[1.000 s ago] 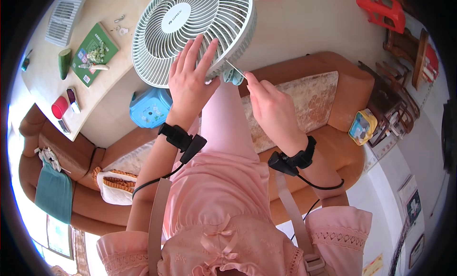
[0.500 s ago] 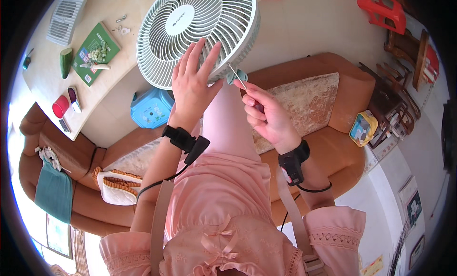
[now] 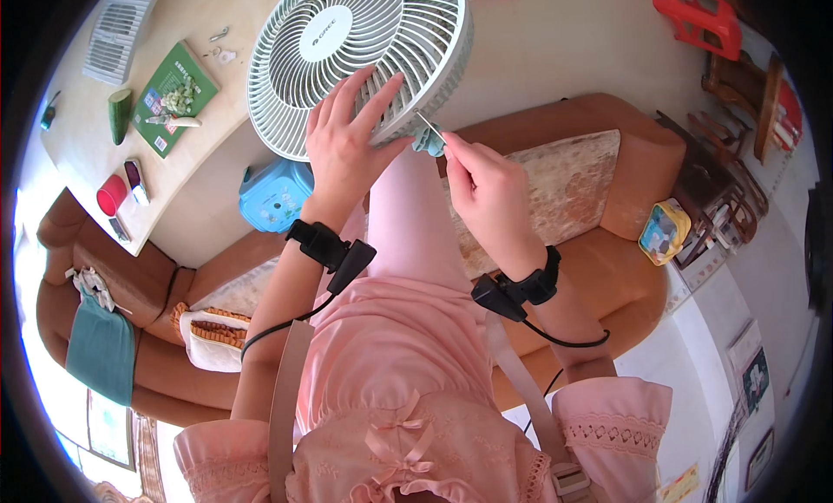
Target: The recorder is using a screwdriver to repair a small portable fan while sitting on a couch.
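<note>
A pale green electric fan [image 3: 286, 87] with a round spiral grille stands tilted in front of me, at the top of the view. My left hand [image 3: 343, 160] lies on the lower part of the grille with its fingers stretched out and spread. In my right hand [image 3: 490, 191] is a screwdriver [image 3: 430, 125], pinched between closed fingers. Its thin metal shaft points up and left, the tip at the fan's lower right rim. The handle is hidden by my fingers. Just below the rim, a teal part [image 3: 427, 143] of the fan shows beside the shaft.
A curved table [image 3: 160, 204] at the left bears a cucumber [image 3: 120, 115], a green book [image 3: 178, 95], a white slatted part [image 3: 120, 36] and small metal pieces [image 3: 219, 35]. A brown sofa [image 3: 599, 269] runs behind my legs. A blue box [image 3: 276, 197] sits beneath the table edge.
My right hand has turned over, its back now facing up, still holding the screwdriver at the rim. My left hand has shifted slightly left on the grille.
</note>
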